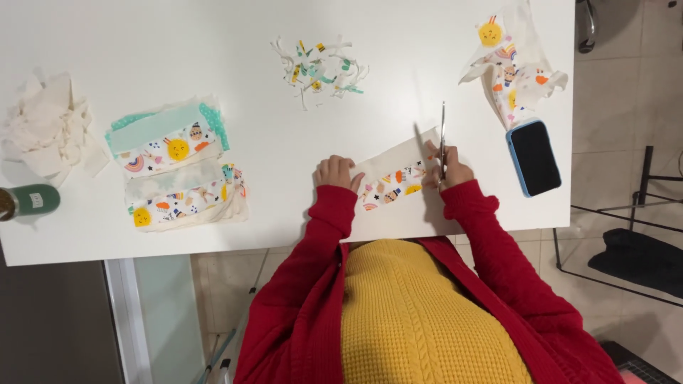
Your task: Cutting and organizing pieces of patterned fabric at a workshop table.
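Observation:
My right hand grips a pair of scissors whose blades point away from me along the right edge of a cream fabric piece with a colourful printed strip. The fabric lies flat on the white table near its front edge. My left hand presses down on the fabric's left end, fingers curled. Both arms are in red sleeves.
Two stacks of sewn printed and mint fabric pieces lie at the left. A pile of white scraps and a green-capped object sit at the far left. Small offcuts lie at the back, printed fabric and a blue-cased phone at right.

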